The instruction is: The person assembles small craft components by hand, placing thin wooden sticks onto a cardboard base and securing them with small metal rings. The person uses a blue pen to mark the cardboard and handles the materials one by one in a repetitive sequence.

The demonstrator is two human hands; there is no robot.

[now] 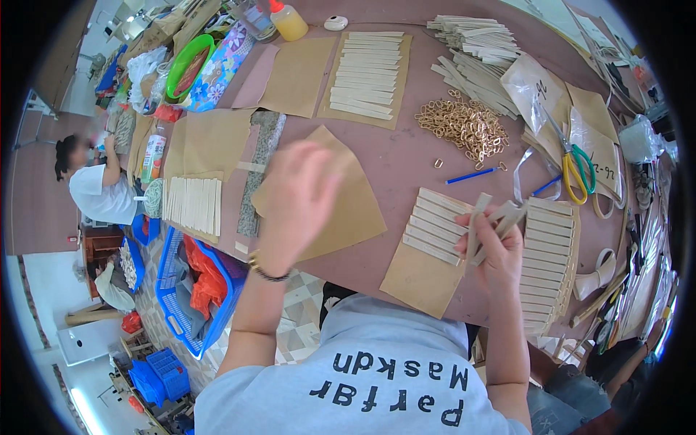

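Note:
My left hand point(301, 196), smeared by motion, is raised above a loose sheet of brown paper point(348, 196); whether its fingers hold anything cannot be made out. Just beside it, one pale strip point(251, 167) lies across a speckled grey slab point(262, 181). Several pale strips point(478, 225) stick up from the closed fingers of my right hand point(500, 254). Under that hand's fingertips is a brown card point(420, 279) with a row of strips point(433, 230) across its far half. Another card bearing strips point(545, 264) lies to its right.
Gold metal loops point(464, 127) are heaped at the back, near a blue pen point(470, 176). Scissors point(573, 163) rest on papers to the right. More strips point(475, 40) are piled at the far edge. A blue basket point(196, 290) stands at the left, and a person point(101, 181) sits beyond.

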